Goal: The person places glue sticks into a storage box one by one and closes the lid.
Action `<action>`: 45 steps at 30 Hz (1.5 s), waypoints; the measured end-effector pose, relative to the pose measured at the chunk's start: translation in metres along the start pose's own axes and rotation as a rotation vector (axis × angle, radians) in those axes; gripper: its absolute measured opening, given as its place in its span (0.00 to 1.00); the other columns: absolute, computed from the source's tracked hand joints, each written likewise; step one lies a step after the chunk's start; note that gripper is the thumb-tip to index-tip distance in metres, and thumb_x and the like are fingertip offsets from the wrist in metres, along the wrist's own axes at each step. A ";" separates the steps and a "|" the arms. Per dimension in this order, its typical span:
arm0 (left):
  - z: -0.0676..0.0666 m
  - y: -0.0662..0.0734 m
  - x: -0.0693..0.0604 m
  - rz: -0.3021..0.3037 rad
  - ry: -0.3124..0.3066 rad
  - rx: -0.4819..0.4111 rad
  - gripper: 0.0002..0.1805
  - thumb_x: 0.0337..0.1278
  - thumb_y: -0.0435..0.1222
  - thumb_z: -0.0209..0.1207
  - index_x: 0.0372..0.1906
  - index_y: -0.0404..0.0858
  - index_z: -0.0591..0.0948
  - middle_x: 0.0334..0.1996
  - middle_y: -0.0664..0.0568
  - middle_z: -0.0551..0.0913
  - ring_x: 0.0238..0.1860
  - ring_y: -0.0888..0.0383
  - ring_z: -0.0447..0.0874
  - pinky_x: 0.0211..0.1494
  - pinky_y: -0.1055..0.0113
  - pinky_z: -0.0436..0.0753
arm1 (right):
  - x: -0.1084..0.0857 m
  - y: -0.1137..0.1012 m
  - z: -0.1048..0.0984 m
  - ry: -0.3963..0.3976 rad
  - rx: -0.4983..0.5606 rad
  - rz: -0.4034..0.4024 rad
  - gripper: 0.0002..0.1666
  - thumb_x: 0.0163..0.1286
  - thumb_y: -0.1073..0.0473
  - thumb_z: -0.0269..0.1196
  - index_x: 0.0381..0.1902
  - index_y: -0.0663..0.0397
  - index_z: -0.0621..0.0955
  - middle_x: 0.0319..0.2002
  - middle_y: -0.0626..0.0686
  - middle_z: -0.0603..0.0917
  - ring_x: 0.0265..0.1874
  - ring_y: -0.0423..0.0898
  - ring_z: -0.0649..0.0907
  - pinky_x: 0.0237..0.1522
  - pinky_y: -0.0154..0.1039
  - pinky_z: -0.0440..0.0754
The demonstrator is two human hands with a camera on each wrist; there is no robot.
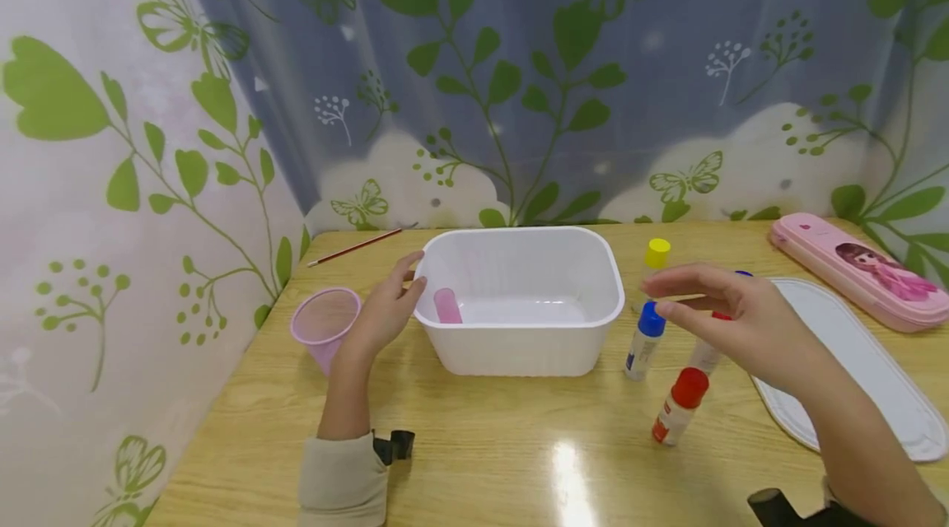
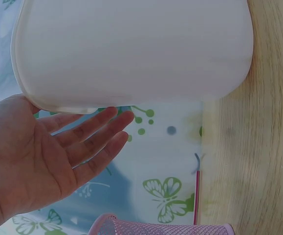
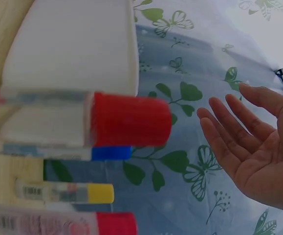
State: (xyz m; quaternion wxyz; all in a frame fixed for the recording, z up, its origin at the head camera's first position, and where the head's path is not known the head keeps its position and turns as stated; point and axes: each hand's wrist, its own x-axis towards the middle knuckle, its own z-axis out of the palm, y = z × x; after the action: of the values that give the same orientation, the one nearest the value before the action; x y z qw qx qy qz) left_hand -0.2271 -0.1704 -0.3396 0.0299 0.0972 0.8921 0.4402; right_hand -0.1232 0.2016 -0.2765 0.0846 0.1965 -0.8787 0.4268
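Observation:
A white plastic bin [image 1: 519, 351] stands in the middle of the table, with a small pink cylinder [image 1: 447, 306] inside at its left. My left hand [image 1: 380, 317] touches the bin's left rim; in the left wrist view its fingers [image 2: 95, 147] are loosely extended. Hovering above several small bottles, my right hand [image 1: 764, 325] holds nothing, its fingers gently bent. Nearest to it is a blue-capped bottle [image 1: 643, 346]. A red-capped bottle [image 1: 680, 408] stands closer to me and a yellow-capped bottle [image 1: 656, 254] farther back. Another red-capped bottle [image 1: 706, 356] is partly hidden by the hand.
Left of the bin is a pink mesh cup [image 1: 326, 317], partly behind my left wrist. A thin paintbrush [image 1: 356, 247] lies at the back left. On the right are a white oval-ended tray or lid [image 1: 867, 379] and a pink pencil case [image 1: 860, 272]. A patterned curtain [image 1: 474, 99] hangs behind the table.

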 end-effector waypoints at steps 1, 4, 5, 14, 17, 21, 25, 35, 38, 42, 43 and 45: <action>0.000 0.000 0.000 0.002 -0.001 -0.003 0.27 0.69 0.44 0.43 0.70 0.48 0.56 0.61 0.37 0.65 0.58 0.41 0.67 0.56 0.46 0.68 | -0.003 0.007 -0.001 -0.012 -0.018 0.006 0.14 0.66 0.59 0.59 0.50 0.49 0.79 0.46 0.47 0.81 0.39 0.38 0.81 0.37 0.31 0.78; 0.002 -0.001 0.000 0.012 -0.001 -0.012 0.27 0.69 0.44 0.43 0.70 0.48 0.56 0.61 0.37 0.65 0.58 0.41 0.67 0.56 0.46 0.68 | -0.013 0.026 -0.003 -0.055 -0.026 0.024 0.14 0.66 0.60 0.59 0.50 0.48 0.79 0.45 0.47 0.81 0.39 0.38 0.81 0.36 0.33 0.79; 0.002 -0.001 0.001 0.014 -0.001 -0.013 0.27 0.70 0.44 0.43 0.70 0.48 0.56 0.61 0.37 0.65 0.58 0.41 0.67 0.56 0.46 0.68 | -0.016 0.032 -0.003 -0.069 -0.024 0.029 0.14 0.66 0.61 0.59 0.50 0.48 0.79 0.45 0.47 0.81 0.39 0.38 0.81 0.36 0.33 0.79; 0.002 -0.001 0.003 -0.010 0.002 0.004 0.27 0.69 0.45 0.42 0.70 0.50 0.55 0.62 0.39 0.65 0.59 0.41 0.65 0.55 0.46 0.69 | -0.042 0.070 0.006 -0.186 0.103 0.033 0.16 0.66 0.66 0.58 0.52 0.55 0.77 0.47 0.42 0.79 0.43 0.37 0.79 0.36 0.35 0.79; 0.002 -0.003 0.004 -0.009 0.001 0.013 0.27 0.69 0.45 0.42 0.70 0.50 0.55 0.62 0.39 0.65 0.59 0.41 0.66 0.55 0.46 0.69 | -0.047 0.076 0.009 -0.210 0.149 0.019 0.18 0.65 0.68 0.58 0.54 0.56 0.75 0.48 0.42 0.79 0.44 0.37 0.78 0.36 0.36 0.80; 0.000 -0.003 0.003 -0.004 0.004 0.015 0.27 0.69 0.46 0.42 0.70 0.50 0.55 0.62 0.39 0.65 0.58 0.41 0.66 0.55 0.46 0.69 | -0.049 0.078 0.015 -0.186 0.144 -0.049 0.20 0.62 0.70 0.60 0.53 0.58 0.75 0.47 0.43 0.80 0.42 0.38 0.79 0.38 0.34 0.79; -0.001 -0.003 0.002 -0.002 0.004 0.014 0.27 0.69 0.46 0.42 0.70 0.49 0.55 0.61 0.38 0.65 0.58 0.41 0.66 0.56 0.46 0.68 | -0.049 0.078 0.018 -0.145 0.144 -0.080 0.19 0.60 0.72 0.61 0.50 0.59 0.76 0.44 0.46 0.81 0.40 0.39 0.80 0.39 0.31 0.78; 0.000 -0.003 0.002 -0.002 0.003 0.004 0.27 0.69 0.46 0.42 0.70 0.49 0.55 0.62 0.38 0.65 0.59 0.41 0.65 0.56 0.46 0.69 | -0.050 0.074 0.022 -0.079 0.098 -0.052 0.16 0.59 0.71 0.63 0.47 0.57 0.78 0.40 0.47 0.82 0.37 0.41 0.81 0.36 0.30 0.79; 0.000 -0.003 0.001 0.005 0.008 0.005 0.27 0.69 0.46 0.42 0.70 0.49 0.55 0.62 0.38 0.65 0.59 0.41 0.65 0.56 0.46 0.68 | -0.048 0.071 0.021 -0.067 0.077 -0.042 0.16 0.59 0.68 0.64 0.47 0.57 0.79 0.39 0.46 0.82 0.37 0.43 0.81 0.36 0.30 0.79; 0.000 -0.002 -0.001 0.022 0.015 0.006 0.27 0.69 0.45 0.43 0.70 0.47 0.55 0.61 0.36 0.65 0.59 0.40 0.66 0.55 0.45 0.68 | -0.043 0.063 0.019 -0.043 0.068 -0.060 0.16 0.59 0.68 0.64 0.46 0.57 0.79 0.39 0.47 0.82 0.36 0.43 0.81 0.35 0.30 0.79; 0.000 -0.002 -0.001 0.024 0.016 0.006 0.27 0.69 0.44 0.43 0.70 0.46 0.55 0.61 0.36 0.65 0.59 0.39 0.65 0.55 0.45 0.68 | -0.042 0.060 0.019 -0.038 0.068 -0.062 0.16 0.59 0.68 0.64 0.46 0.57 0.79 0.39 0.47 0.82 0.36 0.43 0.82 0.35 0.30 0.79; 0.001 -0.003 -0.001 0.017 0.011 0.003 0.27 0.69 0.44 0.43 0.70 0.46 0.55 0.61 0.36 0.65 0.59 0.39 0.65 0.55 0.45 0.68 | -0.039 0.055 0.017 -0.024 0.062 -0.071 0.16 0.59 0.68 0.64 0.46 0.57 0.79 0.40 0.46 0.81 0.36 0.42 0.82 0.35 0.29 0.79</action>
State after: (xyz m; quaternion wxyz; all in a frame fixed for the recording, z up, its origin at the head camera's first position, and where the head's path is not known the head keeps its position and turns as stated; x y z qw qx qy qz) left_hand -0.2263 -0.1715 -0.3422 0.0210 0.1026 0.8922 0.4394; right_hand -0.1101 0.2299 -0.3394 0.0832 0.2351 -0.8585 0.4481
